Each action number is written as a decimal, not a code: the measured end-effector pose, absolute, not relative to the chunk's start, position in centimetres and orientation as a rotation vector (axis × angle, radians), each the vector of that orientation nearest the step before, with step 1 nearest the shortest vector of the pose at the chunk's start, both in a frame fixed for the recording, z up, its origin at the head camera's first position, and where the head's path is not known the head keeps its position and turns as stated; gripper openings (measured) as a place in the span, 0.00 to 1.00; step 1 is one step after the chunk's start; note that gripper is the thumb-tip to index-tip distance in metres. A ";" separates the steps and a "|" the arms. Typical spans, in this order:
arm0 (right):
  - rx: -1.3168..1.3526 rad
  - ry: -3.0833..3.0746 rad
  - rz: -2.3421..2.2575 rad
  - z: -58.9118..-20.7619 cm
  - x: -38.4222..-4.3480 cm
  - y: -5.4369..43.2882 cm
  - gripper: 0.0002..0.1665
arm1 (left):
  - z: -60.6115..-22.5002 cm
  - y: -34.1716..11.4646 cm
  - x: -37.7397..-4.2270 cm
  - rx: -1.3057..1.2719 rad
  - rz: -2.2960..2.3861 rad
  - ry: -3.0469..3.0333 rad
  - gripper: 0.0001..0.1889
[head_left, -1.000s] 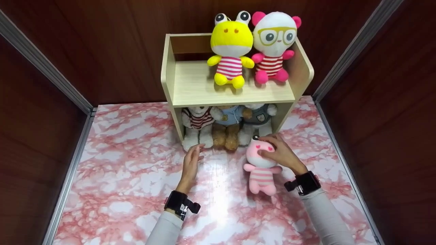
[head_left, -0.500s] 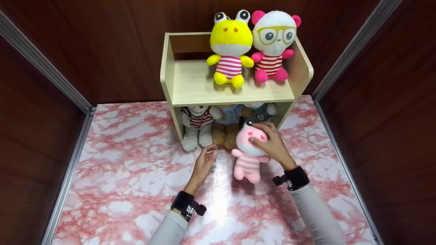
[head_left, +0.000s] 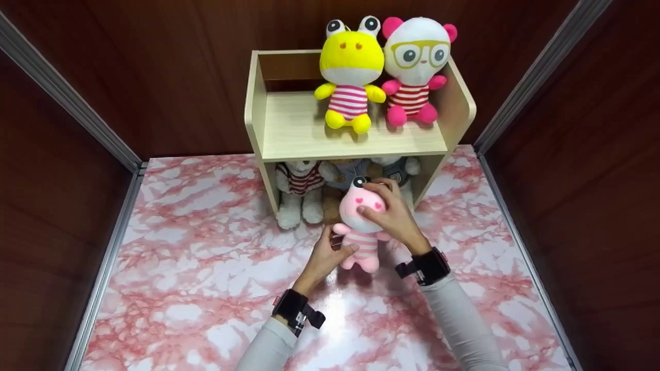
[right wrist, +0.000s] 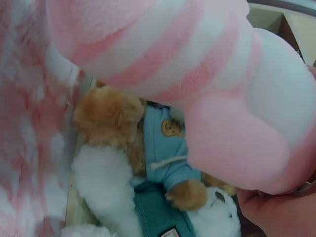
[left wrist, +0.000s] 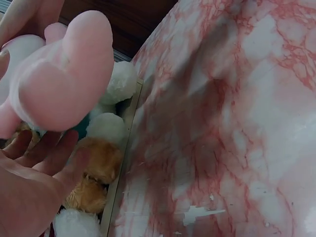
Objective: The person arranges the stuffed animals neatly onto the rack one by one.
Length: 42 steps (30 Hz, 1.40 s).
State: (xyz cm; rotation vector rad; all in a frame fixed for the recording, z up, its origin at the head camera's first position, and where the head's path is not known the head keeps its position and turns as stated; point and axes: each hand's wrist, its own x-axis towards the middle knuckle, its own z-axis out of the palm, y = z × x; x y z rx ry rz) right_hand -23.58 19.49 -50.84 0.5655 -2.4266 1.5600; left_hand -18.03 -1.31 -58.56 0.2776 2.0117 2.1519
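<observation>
A pink plush frog (head_left: 362,238) with a striped body and heart nostrils hangs upright in front of the shelf, above the floor. My right hand (head_left: 396,217) grips its head from the right, the thumb across the face. Beside the frog's lower left is my left hand (head_left: 324,258), thumb and fingers spread around its arm and side. In the left wrist view the fingers (left wrist: 47,155) reach beneath the pink body (left wrist: 69,74) without curling round it; whether they touch cannot be told. Seen from the right wrist, the frog's striped belly (right wrist: 163,54) fills the upper part.
On the wooden shelf's (head_left: 289,129) top level sit a yellow plush frog (head_left: 350,77) and a pink-and-white plush panda (head_left: 415,72). Below are a white bear in stripes (head_left: 300,188), a brown bear (right wrist: 111,113) in blue and a white bear in grey-green (right wrist: 160,207). Marbled floor (head_left: 206,247) surrounds it.
My right hand has carried the pink plush frog leftward and up, in front of the lower compartment. My left hand has moved right, up beside the frog's body.
</observation>
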 end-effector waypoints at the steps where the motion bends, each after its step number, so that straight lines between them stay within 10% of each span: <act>1: 0.573 -2.424 1.568 -50.8 -23.6 19.2 0.32 | -58.4 -1.3 -18.0 0.266 2.136 2.042 0.33; 14: 0.589 -2.494 1.537 -50.6 -23.8 18.1 0.35 | -57.5 -1.5 -17.8 0.191 2.095 2.250 0.25; 23: 0.459 -2.328 1.943 -51.1 -23.3 18.7 0.63 | -58.1 -2.5 -18.4 0.173 2.154 2.315 0.26; 42: 0.590 -2.332 2.078 -49.8 -21.8 19.5 0.46 | -53.7 -3.7 -19.6 0.249 2.401 2.392 0.27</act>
